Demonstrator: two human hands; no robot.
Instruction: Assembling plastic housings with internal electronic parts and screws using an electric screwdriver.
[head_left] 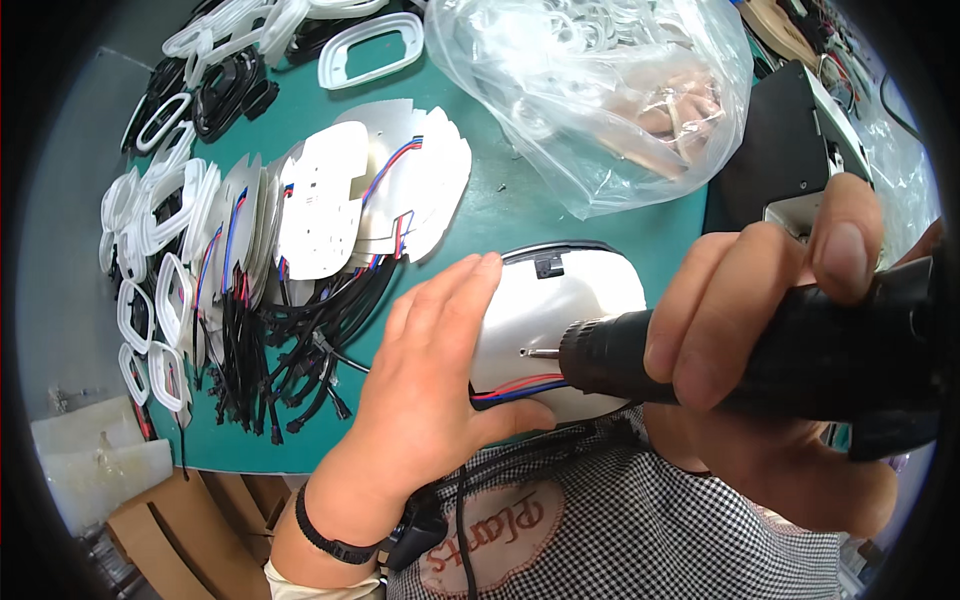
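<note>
My right hand (745,310) is wrapped round a black electric screwdriver (625,350). The driver's thin metal bit points left, its tip at a small hole or screw in a white rounded panel (605,280). The panel sits at the table's near edge, with a dark rim along its far side. Gripping the panel's left side is my left hand (430,340), fingers on top and thumb along the near edge. Red and blue wires (520,386) run across the panel beside that thumb. Near its far edge sits a small black connector (549,265).
Left of the panel lie stacked white plates (325,200) with wires and black cables (270,350). White oval frames (170,210) line the far left. A clear plastic bag (590,100) of parts lies at the back, and a black box (775,140) stands at right on the green table (490,160).
</note>
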